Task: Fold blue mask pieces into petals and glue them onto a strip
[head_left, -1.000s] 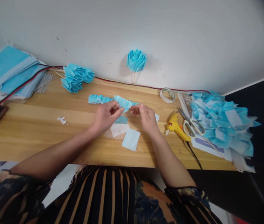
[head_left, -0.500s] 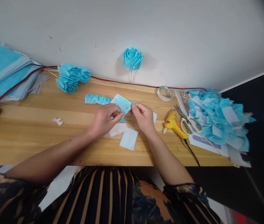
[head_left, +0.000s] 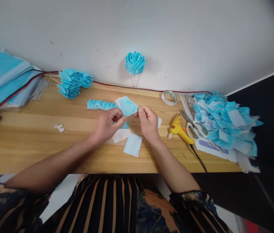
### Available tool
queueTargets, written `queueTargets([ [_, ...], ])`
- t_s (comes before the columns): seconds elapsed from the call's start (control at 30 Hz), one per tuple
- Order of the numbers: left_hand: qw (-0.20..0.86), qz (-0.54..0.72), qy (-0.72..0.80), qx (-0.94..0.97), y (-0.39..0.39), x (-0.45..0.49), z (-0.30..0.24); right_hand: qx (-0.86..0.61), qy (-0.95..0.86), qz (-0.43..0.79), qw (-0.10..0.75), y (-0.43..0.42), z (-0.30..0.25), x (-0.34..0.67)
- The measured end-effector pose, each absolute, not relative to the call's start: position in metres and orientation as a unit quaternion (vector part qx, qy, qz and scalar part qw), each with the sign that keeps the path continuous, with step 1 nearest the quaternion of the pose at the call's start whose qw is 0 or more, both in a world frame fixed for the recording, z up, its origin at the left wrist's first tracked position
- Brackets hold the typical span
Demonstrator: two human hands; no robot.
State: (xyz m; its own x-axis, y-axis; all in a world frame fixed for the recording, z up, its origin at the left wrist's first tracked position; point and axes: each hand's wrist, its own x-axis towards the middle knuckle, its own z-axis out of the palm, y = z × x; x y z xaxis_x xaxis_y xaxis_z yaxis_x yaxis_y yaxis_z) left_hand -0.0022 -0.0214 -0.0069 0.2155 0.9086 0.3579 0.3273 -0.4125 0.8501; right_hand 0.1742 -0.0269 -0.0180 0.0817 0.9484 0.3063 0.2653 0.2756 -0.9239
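Observation:
My left hand (head_left: 108, 124) and my right hand (head_left: 148, 122) both pinch one small blue fabric piece (head_left: 128, 106), held just above the wooden table (head_left: 30, 145). The left fingers grip its lower left corner, the right fingers its right edge. A pleated blue strip (head_left: 100, 104) lies on the table just behind my left hand. Under my hands lie a white fabric piece (head_left: 120, 135) and a pale blue square (head_left: 133, 145).
A yellow glue gun (head_left: 179, 130) and scissors (head_left: 195, 126) lie right of my hands, beside a heap of cut blue pieces (head_left: 226, 123). A tape roll (head_left: 169, 97), finished blue flowers (head_left: 74, 82), a flower on a stick (head_left: 134, 63), stacked masks (head_left: 3, 77) and a red cable (head_left: 18, 90) ring the table.
My hands have drawn closer together and lifted the blue piece, which now opens out flatter and larger between my fingers.

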Motion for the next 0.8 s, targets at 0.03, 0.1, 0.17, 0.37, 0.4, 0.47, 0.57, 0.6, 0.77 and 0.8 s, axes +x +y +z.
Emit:
queueTargets([
  [0.03,0.336,0.45,0.442,0.7,-0.021,-0.002,-0.007,-0.51,-0.591,0.325,0.535,-0.026,-0.018,0.175],
  [0.1,0.363,0.45,0.453,0.678,-0.02,-0.003,-0.007,-0.51,-0.578,0.33,0.545,-0.025,-0.018,0.177],
  [0.17,0.387,0.453,0.457,0.661,-0.019,-0.003,-0.009,-0.502,-0.569,0.344,0.553,-0.023,-0.018,0.18],
  [0.37,0.445,0.458,0.441,0.63,-0.015,-0.004,-0.015,-0.455,-0.542,0.446,0.549,-0.017,-0.018,0.188],
  [0.4,0.447,0.464,0.439,0.627,-0.015,-0.004,-0.016,-0.446,-0.525,0.472,0.551,-0.016,-0.019,0.188],
  [0.47,0.443,0.472,0.431,0.629,-0.014,-0.004,-0.017,-0.427,-0.489,0.533,0.542,-0.014,-0.02,0.188],
  [0.57,0.43,0.465,0.417,0.651,-0.015,-0.004,-0.017,-0.415,-0.475,0.594,0.5,-0.014,-0.022,0.188],
  [0.6,0.425,0.457,0.412,0.665,-0.015,-0.004,-0.017,-0.419,-0.481,0.595,0.489,-0.014,-0.022,0.188],
  [0.77,0.374,0.432,0.359,0.738,-0.02,-0.003,-0.013,-0.465,-0.53,0.536,0.465,-0.018,-0.019,0.187],
  [0.8,0.362,0.429,0.348,0.751,-0.021,-0.003,-0.013,-0.472,-0.542,0.523,0.459,-0.019,-0.018,0.186],
])
